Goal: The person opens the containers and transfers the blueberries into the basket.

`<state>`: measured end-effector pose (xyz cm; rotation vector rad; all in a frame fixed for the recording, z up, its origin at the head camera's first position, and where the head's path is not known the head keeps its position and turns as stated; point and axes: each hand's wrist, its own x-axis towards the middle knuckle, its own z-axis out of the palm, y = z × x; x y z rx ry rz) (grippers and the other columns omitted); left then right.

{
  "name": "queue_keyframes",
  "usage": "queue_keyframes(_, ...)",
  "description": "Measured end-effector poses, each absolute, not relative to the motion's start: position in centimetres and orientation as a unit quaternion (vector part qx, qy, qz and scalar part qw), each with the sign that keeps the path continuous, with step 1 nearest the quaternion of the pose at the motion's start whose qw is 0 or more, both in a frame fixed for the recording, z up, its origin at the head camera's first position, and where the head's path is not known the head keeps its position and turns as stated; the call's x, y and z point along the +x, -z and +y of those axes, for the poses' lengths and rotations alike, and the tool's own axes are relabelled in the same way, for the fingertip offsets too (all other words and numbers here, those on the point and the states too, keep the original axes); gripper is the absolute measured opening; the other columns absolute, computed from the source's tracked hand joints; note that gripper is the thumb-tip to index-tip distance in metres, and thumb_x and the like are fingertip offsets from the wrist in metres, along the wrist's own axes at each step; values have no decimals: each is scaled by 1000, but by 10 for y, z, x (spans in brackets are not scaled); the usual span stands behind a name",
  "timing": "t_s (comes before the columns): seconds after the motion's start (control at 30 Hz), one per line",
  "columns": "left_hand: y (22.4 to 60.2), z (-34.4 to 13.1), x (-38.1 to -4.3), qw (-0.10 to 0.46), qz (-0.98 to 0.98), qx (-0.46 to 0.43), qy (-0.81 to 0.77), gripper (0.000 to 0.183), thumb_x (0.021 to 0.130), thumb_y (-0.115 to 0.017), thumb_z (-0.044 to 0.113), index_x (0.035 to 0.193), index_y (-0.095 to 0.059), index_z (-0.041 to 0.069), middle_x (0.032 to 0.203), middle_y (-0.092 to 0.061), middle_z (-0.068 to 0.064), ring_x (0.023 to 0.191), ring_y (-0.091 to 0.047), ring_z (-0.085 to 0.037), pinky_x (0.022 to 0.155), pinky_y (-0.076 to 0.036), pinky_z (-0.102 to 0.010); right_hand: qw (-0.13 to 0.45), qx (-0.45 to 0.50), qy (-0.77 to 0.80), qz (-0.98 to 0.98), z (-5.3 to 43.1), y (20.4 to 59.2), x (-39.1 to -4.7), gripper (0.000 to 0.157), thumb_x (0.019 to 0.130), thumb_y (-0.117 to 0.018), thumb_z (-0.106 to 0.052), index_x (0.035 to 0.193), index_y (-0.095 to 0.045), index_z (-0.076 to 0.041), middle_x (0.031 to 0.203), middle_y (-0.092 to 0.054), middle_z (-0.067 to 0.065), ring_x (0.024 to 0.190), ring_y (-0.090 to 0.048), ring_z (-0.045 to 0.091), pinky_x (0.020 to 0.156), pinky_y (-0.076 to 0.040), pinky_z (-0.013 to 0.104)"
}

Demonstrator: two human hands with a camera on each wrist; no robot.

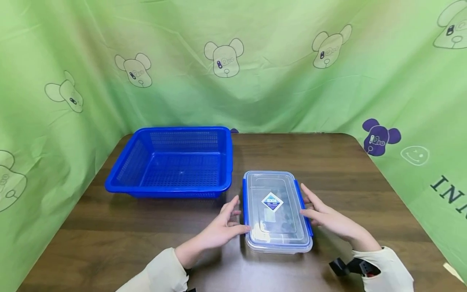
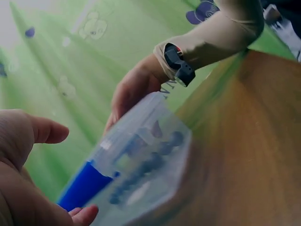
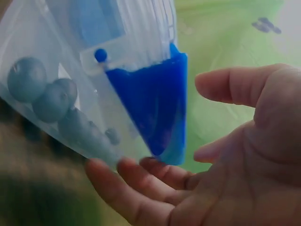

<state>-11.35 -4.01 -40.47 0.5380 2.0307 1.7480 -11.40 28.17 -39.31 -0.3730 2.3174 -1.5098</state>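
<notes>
A clear lidded food container (image 1: 288, 229) with blue side latches lies flat on the table, a diamond label on its lid. Through its wall, several dark round things (image 3: 49, 101) show in the right wrist view; their kind cannot be told. My left hand (image 1: 219, 231) is at the container's left side, fingers extended, thumb tip at the lid's edge. On the other side my right hand (image 1: 330, 217) has its fingers spread beside the blue latch (image 3: 148, 101). In the right wrist view its thumb stands apart from the latch, while the fingertips are near the container's lower edge.
An open blue plastic basket (image 1: 182, 188) with perforated walls stands at the back left of the brown wooden table (image 1: 313, 154). Green cloth (image 1: 270, 97) with cartoon bear heads hangs around the table's back and sides.
</notes>
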Motion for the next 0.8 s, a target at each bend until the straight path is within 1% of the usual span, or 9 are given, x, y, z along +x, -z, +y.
queue_keyframes(0.1, 417, -35, -115, 235, 675, 137, -686, 85, 88, -68, 3, 155, -16, -7, 151, -31, -26, 123, -49, -35, 94, -54, -39, 216, -122, 570, 784, 284, 396, -116, 83, 101, -49, -9, 156, 13, -2, 143, -21, 37, 118, -50, 30, 84, -56, 37)
queue_keyframes(0.17, 422, -32, -116, 246, 644, 117, -715, 84, 87, -68, 0, 154, -18, -8, 147, -36, -26, 118, -51, -29, 91, -54, -33, 225, -120, 583, 771, 286, 399, -117, 85, 100, -50, -8, 156, 13, -3, 141, -21, 38, 116, -51, 33, 84, -56, 39)
queue_keyframes(0.23, 426, -29, -117, 255, 618, 106, -736, 84, 86, -68, -4, 154, -19, -8, 145, -39, -24, 112, -53, -24, 85, -54, -29, 230, -125, 597, 758, 290, 401, -117, 86, 99, -50, -6, 156, 14, -5, 140, -21, 38, 111, -55, 28, 80, -57, 39)
queue_keyframes(0.33, 428, -28, -119, 259, 609, 106, -742, 84, 85, -68, -7, 154, -20, -7, 144, -41, -24, 108, -54, -22, 80, -54, -26, 232, -150, 618, 736, 297, 405, -118, 84, 99, -49, -2, 156, 13, -4, 132, -27, 36, 100, -60, 22, 73, -59, 40)
queue_keyframes(0.4, 428, -28, -121, 259, 605, 107, -745, 84, 84, -68, -9, 153, -21, -8, 144, -40, -24, 108, -55, -22, 80, -54, -26, 233, -168, 630, 722, 300, 407, -119, 82, 99, -48, 0, 156, 12, -4, 128, -35, 30, 97, -62, 21, 72, -60, 41)
queue_keyframes(0.5, 429, -30, -124, 263, 597, 106, -750, 83, 84, -69, -10, 153, -23, -7, 146, -39, -25, 108, -56, -21, 80, -54, -26, 234, -182, 646, 703, 303, 411, -122, 80, 99, -48, 1, 158, 6, -6, 123, -49, 18, 92, -66, 23, 68, -61, 42)
queue_keyframes(0.6, 432, -31, -127, 259, 591, 105, -757, 82, 84, -69, -11, 152, -25, -7, 146, -39, -25, 106, -58, -21, 80, -55, -26, 231, -184, 663, 688, 304, 415, -125, 78, 98, -48, 3, 159, -3, -10, 116, -60, 8, 85, -69, 22, 61, -62, 39)
queue_keyframes(0.67, 434, -31, -127, 256, 588, 103, -760, 81, 84, -69, -11, 152, -27, -6, 145, -39, -25, 106, -58, -20, 80, -55, -26, 226, -183, 678, 675, 302, 417, -126, 76, 96, -48, 6, 159, -10, -15, 112, -64, 5, 81, -69, 20, 57, -61, 36)
queue_keyframes(0.8, 437, -31, -124, 254, 584, 96, -765, 81, 84, -70, -11, 152, -28, -5, 145, -39, -23, 106, -59, -20, 80, -55, -26, 216, -183, 703, 653, 299, 421, -125, 73, 92, -46, 10, 153, -22, -24, 107, -67, 3, 77, -68, 17, 54, -60, 35)
